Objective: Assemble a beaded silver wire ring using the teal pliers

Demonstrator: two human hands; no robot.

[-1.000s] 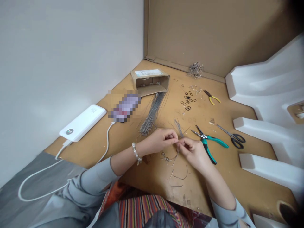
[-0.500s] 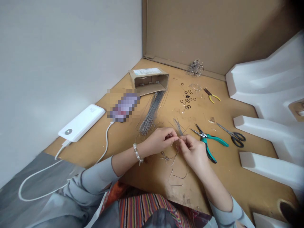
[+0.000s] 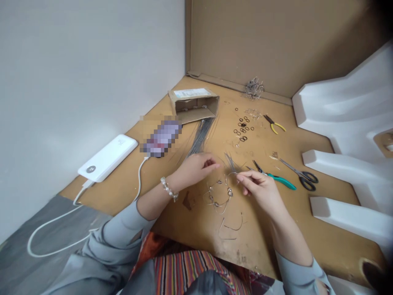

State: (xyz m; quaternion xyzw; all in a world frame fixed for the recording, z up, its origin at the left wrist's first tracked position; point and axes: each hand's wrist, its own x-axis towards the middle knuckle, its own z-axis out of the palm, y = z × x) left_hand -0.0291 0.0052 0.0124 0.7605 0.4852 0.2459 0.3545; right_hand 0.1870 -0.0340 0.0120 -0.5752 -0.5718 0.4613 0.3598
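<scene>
A person's two hands are apart over a brown table (image 3: 172, 221), seen from my distant seat through the head camera. The right hand (image 3: 259, 188) pinches a thin wire (image 3: 232, 173) between thumb and fingers. The left hand (image 3: 196, 170) hangs in a loose curl, thumb and forefinger close; I cannot tell whether it grips anything. Between the hands and nearer the body, I see a beaded wire loop (image 3: 230, 192) lying on the table, with loose wire pieces (image 3: 229, 239) just below it. A wire bundle (image 3: 201, 139) runs from behind the left hand toward a cardboard box (image 3: 196, 98). Green-handled pliers (image 3: 282, 181) lie partly hidden by the right hand, with scissors (image 3: 307, 180) farther to its right. Beyond the right hand sit black rings (image 3: 244, 130) and yellow-handled pliers (image 3: 278, 127). A white power bank (image 3: 109, 157) lies well to the left of the left hand.
</scene>
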